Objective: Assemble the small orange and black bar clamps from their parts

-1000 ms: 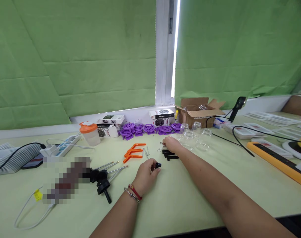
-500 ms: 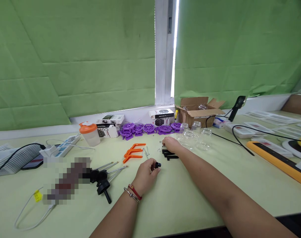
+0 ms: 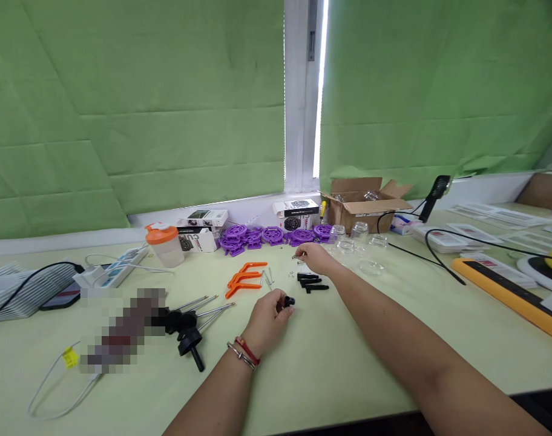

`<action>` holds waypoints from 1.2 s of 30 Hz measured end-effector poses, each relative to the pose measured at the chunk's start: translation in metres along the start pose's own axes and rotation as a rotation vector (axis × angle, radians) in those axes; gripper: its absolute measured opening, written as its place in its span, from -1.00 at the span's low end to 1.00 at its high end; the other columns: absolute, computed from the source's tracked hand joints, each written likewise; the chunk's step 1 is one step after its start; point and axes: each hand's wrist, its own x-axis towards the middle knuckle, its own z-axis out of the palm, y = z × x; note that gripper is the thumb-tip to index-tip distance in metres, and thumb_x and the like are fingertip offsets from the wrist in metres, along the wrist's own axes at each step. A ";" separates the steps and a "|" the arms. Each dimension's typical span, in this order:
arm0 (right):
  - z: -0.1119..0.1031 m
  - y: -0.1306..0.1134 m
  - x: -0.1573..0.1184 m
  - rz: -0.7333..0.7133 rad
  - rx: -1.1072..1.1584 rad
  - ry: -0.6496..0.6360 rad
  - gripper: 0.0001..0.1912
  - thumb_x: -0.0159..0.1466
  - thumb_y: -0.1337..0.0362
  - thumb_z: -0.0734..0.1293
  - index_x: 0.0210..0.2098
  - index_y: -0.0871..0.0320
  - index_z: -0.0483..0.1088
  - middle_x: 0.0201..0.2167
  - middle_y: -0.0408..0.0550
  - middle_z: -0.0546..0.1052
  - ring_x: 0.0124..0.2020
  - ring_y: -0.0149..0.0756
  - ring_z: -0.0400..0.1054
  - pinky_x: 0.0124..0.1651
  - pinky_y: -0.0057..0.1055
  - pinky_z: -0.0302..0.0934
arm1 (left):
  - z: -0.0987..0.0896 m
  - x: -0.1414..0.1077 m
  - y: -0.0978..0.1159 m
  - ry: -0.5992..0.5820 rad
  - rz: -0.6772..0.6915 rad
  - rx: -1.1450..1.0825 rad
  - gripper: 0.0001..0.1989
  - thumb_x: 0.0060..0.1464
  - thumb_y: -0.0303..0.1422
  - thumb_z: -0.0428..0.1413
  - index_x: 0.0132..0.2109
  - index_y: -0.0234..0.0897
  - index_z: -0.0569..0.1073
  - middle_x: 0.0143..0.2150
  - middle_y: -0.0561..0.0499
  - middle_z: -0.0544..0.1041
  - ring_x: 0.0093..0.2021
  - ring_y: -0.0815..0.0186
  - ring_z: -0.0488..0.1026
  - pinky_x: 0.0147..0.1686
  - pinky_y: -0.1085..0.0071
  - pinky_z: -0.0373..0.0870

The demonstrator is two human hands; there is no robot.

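My left hand (image 3: pixel 270 315) is closed on a small black part (image 3: pixel 289 301) over the middle of the table. Farther forward, my right hand (image 3: pixel 314 257) has its fingertips pinched at a small metal spring (image 3: pixel 295 257); whether the spring is lifted cannot be made out. Several black pieces (image 3: pixel 311 283) lie just below that hand. Left of them are thin metal pins (image 3: pixel 269 277) and orange forked parts (image 3: pixel 246 279). Black parts with metal rods (image 3: pixel 189 336) lie left of my left hand.
Purple parts (image 3: pixel 273 235) line the back, with clear cups (image 3: pixel 345 244) and an open carton (image 3: pixel 364 208) to their right. A lidded shaker (image 3: pixel 164 244) and a power strip (image 3: pixel 124 267) are at the left. An orange-yellow bar (image 3: pixel 507 297) lies at the right.
My right hand has moved slightly forward, away from the black pieces, uncovering more of them. My left hand has barely moved and still holds the black part.
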 end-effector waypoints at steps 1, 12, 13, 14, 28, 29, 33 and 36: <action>-0.003 -0.002 -0.002 0.007 0.102 0.025 -0.83 0.14 0.43 0.24 -0.30 0.19 0.43 -0.28 -0.02 0.48 -0.28 -0.33 0.32 -0.25 -0.45 0.16 | 0.000 0.000 0.000 0.000 -0.001 -0.001 -0.90 -0.01 -0.31 0.03 -0.38 -0.24 0.30 -0.45 0.08 0.36 -0.45 0.39 0.23 -0.45 0.48 0.16; -0.015 -0.049 -0.067 -0.070 0.945 -0.047 -0.61 0.12 0.26 0.28 -0.05 0.11 0.22 -0.39 -0.14 0.39 -0.40 -0.43 0.28 -0.38 -0.46 0.17 | 0.001 0.001 0.000 0.016 -0.009 -0.017 -0.91 -0.03 -0.32 0.04 -0.38 -0.24 0.30 -0.47 0.10 0.34 -0.46 0.40 0.21 -0.45 0.48 0.14; -0.013 -0.053 -0.073 -0.068 0.973 -0.064 -0.66 0.12 0.25 0.28 -0.09 0.12 0.25 -0.38 -0.13 0.39 -0.38 -0.41 0.29 -0.37 -0.45 0.18 | 0.001 0.001 0.000 0.017 -0.006 -0.017 -0.91 -0.02 -0.32 0.04 -0.38 -0.24 0.30 -0.47 0.10 0.34 -0.46 0.40 0.21 -0.45 0.47 0.14; -0.009 -0.056 -0.079 -0.064 0.991 -0.071 -0.68 0.12 0.25 0.29 -0.11 0.13 0.26 -0.38 -0.12 0.39 -0.37 -0.41 0.30 -0.36 -0.45 0.18 | 0.001 0.001 0.000 0.021 -0.003 -0.019 -0.91 -0.02 -0.33 0.04 -0.38 -0.24 0.30 -0.47 0.10 0.33 -0.46 0.39 0.21 -0.45 0.47 0.14; 0.011 -0.067 -0.095 -0.163 0.889 -0.082 -0.77 0.13 0.35 0.26 -0.18 0.15 0.29 -0.38 -0.11 0.42 -0.34 -0.39 0.33 -0.19 -0.34 0.23 | 0.001 0.000 0.000 0.040 0.035 -0.017 -0.90 -0.01 -0.33 0.04 -0.38 -0.25 0.29 -0.48 0.10 0.31 -0.48 0.41 0.19 -0.47 0.48 0.11; 0.011 -0.068 -0.095 -0.168 0.873 -0.080 -0.77 0.13 0.36 0.26 -0.19 0.15 0.30 -0.38 -0.11 0.42 -0.34 -0.38 0.33 -0.20 -0.34 0.23 | 0.001 0.000 -0.001 0.043 0.041 -0.015 -0.90 -0.01 -0.33 0.04 -0.39 -0.25 0.28 -0.48 0.10 0.31 -0.48 0.41 0.18 -0.47 0.48 0.11; 0.008 -0.068 -0.097 -0.201 0.805 -0.076 -0.79 0.11 0.40 0.25 -0.22 0.15 0.32 -0.38 -0.11 0.44 -0.34 -0.38 0.33 -0.22 -0.36 0.22 | 0.001 0.000 -0.002 0.046 0.060 -0.022 -0.90 0.00 -0.33 0.04 -0.40 -0.25 0.27 -0.49 0.11 0.30 -0.48 0.41 0.17 -0.47 0.48 0.11; 0.004 -0.069 -0.097 -0.207 0.741 -0.078 -0.80 0.11 0.42 0.25 -0.25 0.16 0.36 -0.38 -0.10 0.46 -0.35 -0.38 0.33 -0.25 -0.39 0.22 | 0.001 0.000 -0.001 0.043 0.060 -0.032 -0.91 -0.01 -0.33 0.04 -0.39 -0.25 0.29 -0.48 0.10 0.31 -0.48 0.41 0.19 -0.47 0.47 0.13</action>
